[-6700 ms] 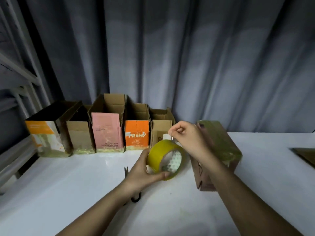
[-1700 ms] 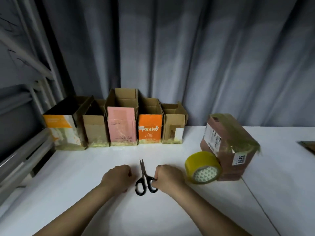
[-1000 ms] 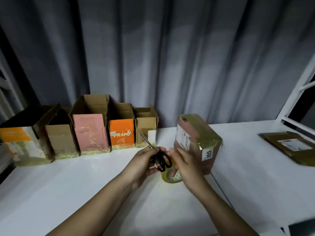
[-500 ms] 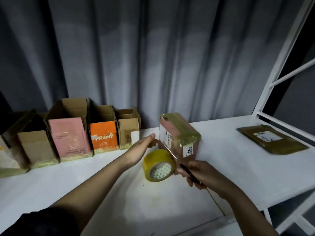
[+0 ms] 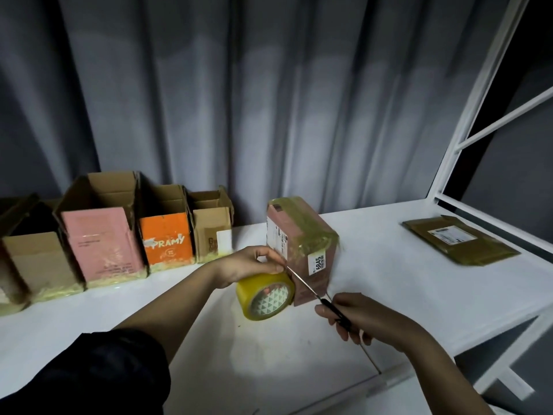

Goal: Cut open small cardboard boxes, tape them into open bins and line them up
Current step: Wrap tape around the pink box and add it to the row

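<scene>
A sealed brown box (image 5: 302, 238) wrapped in yellowish tape, with a "6845" label, stands near the middle of the white table (image 5: 389, 283). A yellow tape roll (image 5: 266, 295) leans against its front. My right hand (image 5: 356, 319) grips black-handled scissors (image 5: 311, 289), blades pointing up-left along the box's front left edge. My left hand (image 5: 254, 262) rests on top of the tape roll, fingertips at the scissor tip and the box edge. Several open cardboard bins (image 5: 101, 235) stand in a row at the back left.
A flat brown parcel (image 5: 457, 244) lies at the far right of the table. A white metal frame (image 5: 466, 121) rises at the right, where the table ends. Grey curtain (image 5: 239, 100) hangs right behind the bins.
Since half a second ago my left hand has moved from beside the box onto the tape roll, at the scissor tip. My right hand keeps the scissors against the box edge.
</scene>
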